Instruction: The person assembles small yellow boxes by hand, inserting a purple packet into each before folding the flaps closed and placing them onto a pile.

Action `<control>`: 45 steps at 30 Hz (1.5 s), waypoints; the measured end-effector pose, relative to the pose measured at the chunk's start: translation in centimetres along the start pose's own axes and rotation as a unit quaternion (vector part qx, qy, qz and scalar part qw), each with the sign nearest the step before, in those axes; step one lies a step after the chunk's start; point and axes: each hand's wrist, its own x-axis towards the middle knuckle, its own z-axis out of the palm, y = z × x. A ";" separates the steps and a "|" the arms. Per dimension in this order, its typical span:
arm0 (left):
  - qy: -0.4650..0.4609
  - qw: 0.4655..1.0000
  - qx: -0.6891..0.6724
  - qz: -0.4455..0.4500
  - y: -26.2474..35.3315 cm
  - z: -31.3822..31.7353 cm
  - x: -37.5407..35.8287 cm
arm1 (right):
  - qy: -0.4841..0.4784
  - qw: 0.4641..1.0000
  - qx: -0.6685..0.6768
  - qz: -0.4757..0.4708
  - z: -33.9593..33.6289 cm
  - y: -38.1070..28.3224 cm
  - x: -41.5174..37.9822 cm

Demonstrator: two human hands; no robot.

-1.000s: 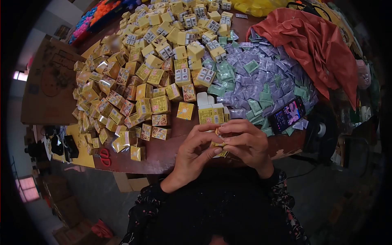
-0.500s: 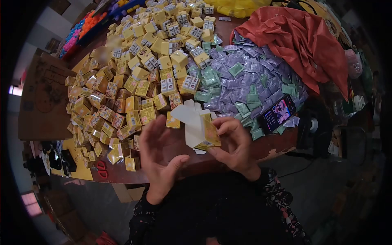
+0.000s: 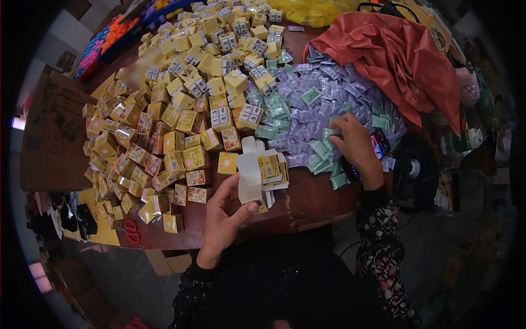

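Note:
My left hand (image 3: 226, 216) holds an opened small carton (image 3: 250, 178), its white inner flaps up, above the table's front part. Behind that carton lie several flat yellow cartons (image 3: 272, 169). My right hand (image 3: 353, 143) is over the pile of purple sachets (image 3: 307, 116), with its fingertips closed at a green sachet (image 3: 330, 138); whether they grip it is hard to tell. A phone (image 3: 379, 143) with a lit screen is partly hidden behind my right wrist. Closed yellow boxes (image 3: 174, 162) are heaped on the left.
Yellow blocks with small pictured squares (image 3: 222, 67) are piled at the back. A red cloth (image 3: 392, 60) covers the back right. Red scissors (image 3: 131, 231) lie at the front left edge. A cardboard box (image 3: 57, 131) stands far left, and a black round object (image 3: 419, 167) at the right.
My right hand has let go of the carton and moved right to the sachets. My left hand, open before, now holds the carton. The flat cartons behind it have come into view.

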 end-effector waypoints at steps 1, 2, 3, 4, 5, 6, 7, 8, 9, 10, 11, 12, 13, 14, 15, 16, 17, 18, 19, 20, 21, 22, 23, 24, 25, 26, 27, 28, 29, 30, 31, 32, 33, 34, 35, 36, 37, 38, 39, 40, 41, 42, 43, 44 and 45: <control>0.011 1.000 0.001 -0.003 0.3 0.0 0.0 | -0.006 1.000 0.015 0.002 0.1 -0.2 0.3; 0.008 1.000 0.006 0.002 0.5 -0.1 -0.1 | -0.001 0.999 0.048 -0.003 0.1 -0.3 0.4; 0.003 1.000 0.012 0.008 0.8 -0.3 -0.1 | 0.005 0.997 0.082 -0.007 -0.2 -0.1 0.5; -0.002 1.000 0.017 0.012 0.9 -0.5 -0.1 | 0.011 0.993 0.115 -0.010 -0.3 -0.1 0.5; -0.005 1.000 0.008 0.011 0.9 -0.5 0.1 | 0.074 0.984 0.158 -0.028 -0.1 -0.3 0.3; -0.007 1.000 0.000 0.010 0.6 -0.4 0.2 | 0.075 0.965 0.248 0.024 -0.4 -1.1 0.0; -0.007 1.000 -0.008 0.008 0.4 -0.2 0.3 | 0.073 0.936 0.337 0.076 -0.9 -2.4 -0.5; -0.003 1.000 0.018 0.020 0.3 0.0 0.4 | 0.088 0.898 0.429 0.039 -1.3 -4.0 -1.3; -0.002 0.999 0.043 0.033 0.1 0.3 0.6 | 0.083 0.867 0.490 0.037 -2.7 -6.8 -2.3; -0.003 0.997 0.067 0.047 -0.1 0.7 0.9 | 0.079 0.833 0.547 0.034 -3.5 -9.6 -3.3; -0.002 0.994 0.090 0.063 -0.4 0.9 1.0 | 0.094 0.809 0.581 0.013 -3.0 -11.2 -4.1; 0.001 0.993 0.095 0.072 -0.5 1.3 1.1 | 0.098 0.813 0.574 -0.011 -2.6 -12.2 -4.8; 0.005 0.992 0.101 0.081 -0.5 1.6 1.2 | 0.101 0.817 0.567 -0.034 -2.1 -13.0 -5.4; 0.010 0.990 0.107 0.090 -0.5 1.8 1.2 | 0.104 0.820 0.560 -0.058 -1.6 -13.8 -5.6; 0.018 0.987 0.125 0.098 -0.5 1.8 1.2 | 0.105 0.826 0.551 -0.056 -1.0 -14.5 -5.7; 0.026 0.984 0.142 0.106 -0.3 1.9 1.2 | 0.105 0.832 0.542 -0.054 -0.4 -15.1 -5.7; 0.035 0.980 0.159 0.115 -0.3 1.9 1.1 | 0.105 0.838 0.533 -0.053 -0.1 -15.3 -5.6; 0.039 0.978 0.163 0.127 -0.3 1.9 1.1 | 0.101 0.862 0.492 -0.061 0.1 -15.4 -5.6; 0.043 0.975 0.167 0.139 -0.3 2.0 1.1 | 0.097 0.885 0.450 -0.068 0.2 -15.4 -5.5; 0.047 0.973 0.170 0.151 -0.3 2.0 1.0 | 0.092 0.906 0.407 -0.076 0.2 -15.5 -5.5; 0.051 0.969 0.183 0.158 -0.4 1.9 1.0 | 0.067 0.916 0.385 -0.091 -0.2 -15.6 -5.3; 0.055 0.965 0.196 0.164 -0.6 1.7 0.9 | 0.043 0.925 0.362 -0.104 -1.0 -15.7 -5.1; 0.058 0.961 0.209 0.170 -0.6 1.7 0.9 | 0.019 0.933 0.339 -0.118 -1.4 -15.6 -4.9; 0.052 0.961 0.212 0.172 -0.6 1.7 0.8 | 0.030 0.940 0.306 -0.147 -1.3 -15.5 -4.7; 0.046 0.960 0.215 0.174 -0.5 1.8 0.7 | 0.040 0.945 0.273 -0.176 -1.0 -15.2 -4.4; 0.040 0.959 0.219 0.176 -0.5 1.8 0.7 | 0.051 0.947 0.240 -0.205 -0.9 -15.0 -4.2; 0.038 0.968 0.181 0.170 -0.6 1.9 0.6 | 0.042 0.945 0.248 -0.207 -1.1 -14.8 -4.2; 0.036 0.975 0.143 0.164 -0.7 1.9 0.5 | 0.033 0.943 0.256 -0.210 -1.4 -14.6 -4.1; 0.034 0.981 0.106 0.157 -0.8 1.9 0.5 | 0.024 0.941 0.263 -0.213 -1.7 -14.3 -4.1; 0.024 0.978 0.105 0.179 -1.1 1.7 0.5 | 0.052 0.938 0.288 -0.186 -2.0 -14.2 -4.1; 0.014 0.974 0.104 0.199 -1.5 1.3 0.5 | 0.078 0.933 0.312 -0.159 -2.3 -14.1 -4.3; 0.003 0.970 0.104 0.219 -1.8 1.0 0.5 | 0.106 0.927 0.335 -0.131 -2.5 -13.8 -4.6; -0.002 0.974 0.088 0.210 -1.7 0.9 0.4 | 0.096 0.907 0.383 -0.144 -2.5 -12.9 -4.9; -0.006 0.977 0.071 0.201 -1.7 0.9 0.3 | 0.087 0.891 0.405 -0.186 -2.0 -12.7 -4.9; -0.011 0.980 0.054 0.192 -1.6 0.9 0.3 | 0.078 0.872 0.427 -0.226 -1.5 -12.6 -4.6; -0.019 0.981 0.052 0.184 -1.2 1.1 0.3 | 0.047 0.859 0.450 -0.240 -0.6 -12.4 -4.9; -0.026 0.983 0.050 0.177 -0.6 1.3 0.3 | 0.015 0.845 0.473 -0.251 0.3 -12.2 -5.1; -0.033 0.984 0.048 0.168 -0.2 1.5 0.3 | 0.016 0.851 0.462 -0.249 0.9 -12.4 -5.5; -0.047 0.986 0.037 0.155 -0.1 1.5 0.3 | 0.018 0.857 0.452 -0.246 1.3 -12.7 -5.7; -0.060 0.988 0.026 0.141 0.0 1.5 0.3 | 0.019 0.863 0.443 -0.243 1.7 -12.8 -5.9; -0.073 0.989 0.015 0.128 0.0 1.6 0.3 | 0.003 0.841 0.484 -0.241 2.4 -12.5 -6.0; -0.079 0.989 0.012 0.127 0.0 1.5 0.3 | -0.003 0.836 0.489 -0.248 2.7 -12.4 -6.1; -0.084 0.988 0.010 0.127 0.0 1.5 0.3 | -0.009 0.830 0.495 -0.256 2.9 -12.3 -6.1; -0.089 0.988 0.008 0.126 0.0 1.4 0.3 | -0.015 0.825 0.500 -0.264 3.0 -12.3 -6.1; -0.091 0.987 0.010 0.128 0.0 1.4 0.2 | 0.003 0.828 0.482 -0.284 3.0 -12.3 -6.0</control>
